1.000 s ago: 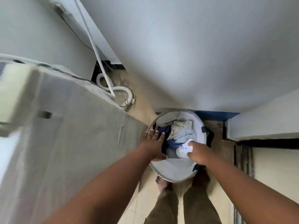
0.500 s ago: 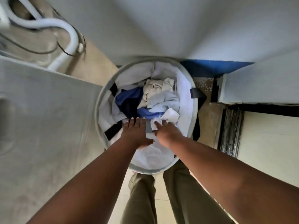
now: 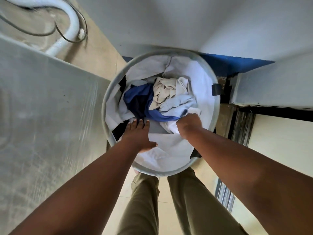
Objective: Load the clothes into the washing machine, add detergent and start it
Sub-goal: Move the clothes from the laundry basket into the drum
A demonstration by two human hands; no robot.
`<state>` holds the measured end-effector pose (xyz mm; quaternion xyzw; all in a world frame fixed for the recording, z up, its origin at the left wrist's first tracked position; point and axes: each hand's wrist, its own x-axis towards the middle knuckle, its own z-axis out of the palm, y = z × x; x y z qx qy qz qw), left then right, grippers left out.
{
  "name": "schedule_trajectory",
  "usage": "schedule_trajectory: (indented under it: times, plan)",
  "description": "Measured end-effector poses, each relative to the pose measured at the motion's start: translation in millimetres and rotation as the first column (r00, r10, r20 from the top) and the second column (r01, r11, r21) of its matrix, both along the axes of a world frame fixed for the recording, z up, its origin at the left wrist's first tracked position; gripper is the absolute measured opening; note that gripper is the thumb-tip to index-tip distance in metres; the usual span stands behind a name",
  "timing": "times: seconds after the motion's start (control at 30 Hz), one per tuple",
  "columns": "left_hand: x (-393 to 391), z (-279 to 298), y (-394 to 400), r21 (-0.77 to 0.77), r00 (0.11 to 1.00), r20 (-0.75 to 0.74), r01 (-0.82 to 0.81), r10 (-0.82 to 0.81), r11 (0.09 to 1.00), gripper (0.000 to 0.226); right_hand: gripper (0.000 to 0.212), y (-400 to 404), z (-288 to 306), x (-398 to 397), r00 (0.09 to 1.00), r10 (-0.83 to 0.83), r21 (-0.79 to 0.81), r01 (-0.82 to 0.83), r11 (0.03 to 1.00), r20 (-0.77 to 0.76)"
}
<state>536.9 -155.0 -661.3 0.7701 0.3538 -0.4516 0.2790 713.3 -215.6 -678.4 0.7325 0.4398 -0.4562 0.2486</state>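
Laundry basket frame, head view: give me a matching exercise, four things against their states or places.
Things:
1. left hand
2. right hand
3. blue garment
4. white hose

States:
A. lies on the floor behind the machine
B. grips a white cloth
C. fingers straight, reaching into the basket
D. crumpled among the clothes

Pairs: 1-C, 2-B, 3-D, 4-A

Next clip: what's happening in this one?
A person stands over a round laundry basket on the floor and reaches in with both hands. The right hand has a grip on a white garment at the near side of the pile. The left hand lies flat, fingers straight, at the edge of the clothes. Blue, beige and pale blue clothes are all in the basket; nothing has been lifted out. The grey surface on the left may be the washing machine.
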Motion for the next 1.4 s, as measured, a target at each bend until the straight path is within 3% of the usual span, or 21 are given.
schedule_trajectory:
  times: [0.03, 0.07, 0.1, 0.17, 0.23, 0.37, 0.47, 0.7, 0.77, 0.87, 0.93, 1.0, 1.1, 1.4]
  plan:
    - [-0.8, 7.5, 0.1, 0.010, 1.000, 0.011, 0.000, 0.000, 1.000, 0.099, 0.043, -5.5, -2.7, 2.0, 0.987, 0.161, 0.065, -0.161, 0.985, -0.003]
    - [-1.4, 16.2, 0.4, 0.019, 1.000, 0.023, 0.000, 0.000, 1.000, 0.099, 0.045, -0.6, 17.5, 5.5, 0.982, 0.190, 0.025, -0.189, 0.982, -0.026]
    - [-2.2, 23.7, -0.2, 0.024, 0.999, 0.033, 0.002, -0.003, 1.000, 0.099, 0.047, -1.5, 22.1, 8.3, 0.963, 0.269, 0.085, -0.267, 0.960, -0.012]
    - [-4.6, 44.7, -0.7, 0.040, 0.998, 0.057, 0.004, -0.006, 0.999, 0.100, 0.053, -3.7, 51.4, 15.9, 0.956, 0.279, 0.136, -0.267, 0.954, -0.086]
    - [-6.6, 69.6, 0.7, 0.048, 0.997, 0.081, -0.010, 0.006, 0.999, 0.101, 0.049, -6.2, 79.3, 22.3, 0.977, 0.125, 0.186, -0.092, 0.978, -0.175]
    - [-9.7, 129.0, 5.1, 0.066, 0.986, 0.166, -0.020, 0.009, 0.998, 0.106, 0.051, -10.7, 162.0, 30.2, 0.916, -0.190, 0.189, 0.269, 0.944, -0.353]
    - [-13.9, 178.2, 9.0, 0.053, 0.979, 0.201, -0.050, 0.039, 0.997, 0.115, 0.022, -17.3, 234.6, 26.5, 0.880, -0.243, 0.267, 0.370, 0.890, -0.408]
    - [-29.1, 310.5, 5.7, 0.108, 0.950, 0.311, -0.018, -0.017, 0.994, 0.138, 0.018, -46.9, 403.7, -14.4, 0.688, -0.375, 0.401, 0.690, 0.603, -0.621]
    - [-34.8, 341.4, 0.5, 0.081, 0.928, 0.370, -0.084, 0.048, 0.993, 0.127, 0.018, -57.5, 433.8, -29.8, 0.656, -0.377, 0.424, 0.731, 0.535, -0.655]
    - [-50.1, 399.0, -11.1, 0.024, 0.882, 0.445, -0.186, 0.156, 0.982, 0.062, 0.029, -77.9, 470.2, -56.0, 0.619, -0.379, 0.470, 0.777, 0.418, -0.688]
    - [-62.4, 432.2, -24.6, 0.038, 0.806, 0.546, -0.294, 0.226, 0.955, 0.053, 0.025, -94.2, 492.0, -71.8, 0.593, -0.361, 0.488, 0.802, 0.345, -0.719]
    - [-76.5, 465.1, -39.1, -0.006, 0.664, 0.652, -0.478, 0.366, 0.878, 0.045, 0.023, -112.3, 518.9, -88.4, 0.594, -0.336, 0.521, 0.804, 0.288, -0.731]
    - [-96.0, 522.1, -57.5, -0.045, 0.523, 0.745, -0.581, 0.415, 0.813, 0.042, 0.034, -139.0, 561.9, -113.2, 0.583, -0.293, 0.554, 0.812, 0.182, -0.758]
    - [-206.2, 728.4, -78.1, -0.134, 0.058, 0.970, -0.685, 0.238, 0.716, 0.027, 0.048, -117.2, 740.9, -212.8, 0.629, 0.060, 0.632, 0.774, 0.042, -0.775]
